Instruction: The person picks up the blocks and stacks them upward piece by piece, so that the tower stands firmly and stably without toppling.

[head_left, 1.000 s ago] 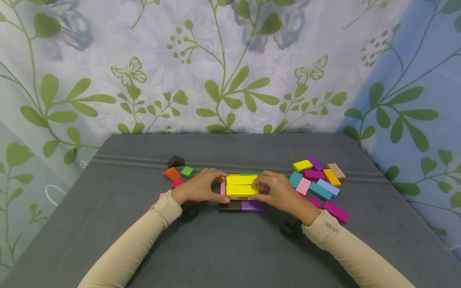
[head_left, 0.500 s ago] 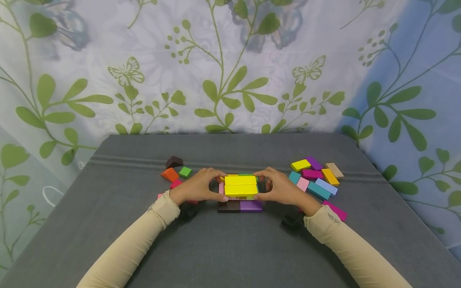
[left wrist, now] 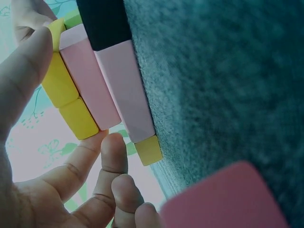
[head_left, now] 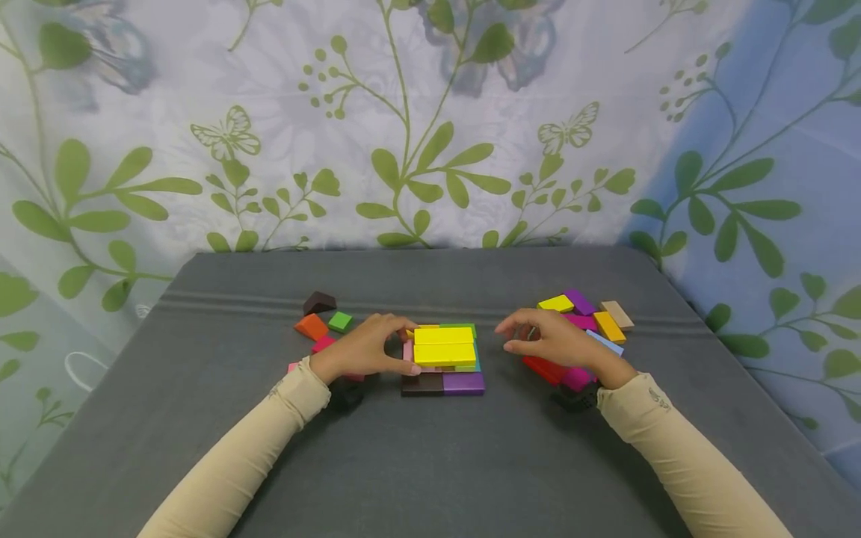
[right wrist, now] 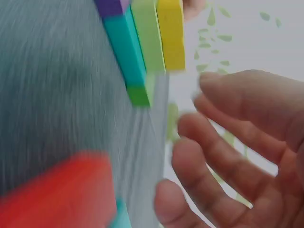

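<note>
In the middle of the grey table stands a low stack of coloured wooden blocks. On top, two yellow blocks [head_left: 444, 354] lie side by side. My left hand [head_left: 368, 347] pinches their left end, thumb at the near side and index finger at the far side. Beneath them the left wrist view shows a pink block [left wrist: 90, 76], and the right wrist view a light green block [right wrist: 148, 38]. A dark brown block [head_left: 421, 385] and a purple block [head_left: 463, 383] form the front of the bottom layer. Apart from the stack, to its right, my right hand [head_left: 554, 340] holds nothing, fingers loosely bent.
Loose blocks lie right of the stack, among them a red block [head_left: 543, 369], an orange-yellow block [head_left: 609, 326] and a natural wood block [head_left: 616, 314]. To the left lie a dark brown peaked block [head_left: 319, 302], an orange block [head_left: 312, 326] and a green block [head_left: 340, 321].
My right hand has let go of the yellow blocks and moved right, toward the loose pile. The two yellow blocks were first slightly apart and now lie flush. My left hand has stayed at the stack.
</note>
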Demonstrator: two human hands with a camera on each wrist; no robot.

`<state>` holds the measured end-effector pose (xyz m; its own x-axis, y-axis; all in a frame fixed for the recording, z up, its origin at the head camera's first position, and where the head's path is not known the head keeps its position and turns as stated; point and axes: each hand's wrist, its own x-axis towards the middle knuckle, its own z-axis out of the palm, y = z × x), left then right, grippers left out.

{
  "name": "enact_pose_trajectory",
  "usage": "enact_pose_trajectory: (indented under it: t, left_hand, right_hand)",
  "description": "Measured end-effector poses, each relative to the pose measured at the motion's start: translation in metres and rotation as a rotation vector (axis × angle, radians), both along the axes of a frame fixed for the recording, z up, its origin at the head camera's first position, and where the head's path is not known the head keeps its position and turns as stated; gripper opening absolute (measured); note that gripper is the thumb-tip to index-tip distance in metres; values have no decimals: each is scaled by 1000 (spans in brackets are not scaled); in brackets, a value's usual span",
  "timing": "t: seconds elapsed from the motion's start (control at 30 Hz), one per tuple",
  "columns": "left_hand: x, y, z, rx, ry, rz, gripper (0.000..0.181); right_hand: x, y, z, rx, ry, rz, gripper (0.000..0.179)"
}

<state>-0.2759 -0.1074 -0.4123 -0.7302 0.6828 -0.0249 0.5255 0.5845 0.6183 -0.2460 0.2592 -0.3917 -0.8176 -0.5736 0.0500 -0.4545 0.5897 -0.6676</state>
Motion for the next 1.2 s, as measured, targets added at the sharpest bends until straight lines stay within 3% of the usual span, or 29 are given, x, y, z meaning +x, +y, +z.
enact_pose_trajectory:
  t: [0.13, 0.4, 0.53, 0.73, 0.93, 1.2]
  left_hand:
    - [0, 0, 0, 3, 3, 0, 74]
    - [0, 0, 2, 0, 5, -3, 74]
    - [0, 0, 2, -1, 5, 1, 74]
    - [0, 1, 1, -10, 11, -3, 73]
    - [-1, 2, 1, -13, 2, 5, 74]
    - [-2, 2, 3, -28, -1, 8, 75]
  right_hand:
    - [0, 24, 5, 33, 21, 90, 19]
    - [-2, 55, 0, 116, 18, 189, 47]
    - [-1, 58, 0, 166, 16, 184, 59]
    - [-1, 51, 2, 239, -75, 170, 65]
    - [-2, 44, 3, 282, -79, 144, 50]
    - [-3, 41, -2, 261, -55, 100, 42]
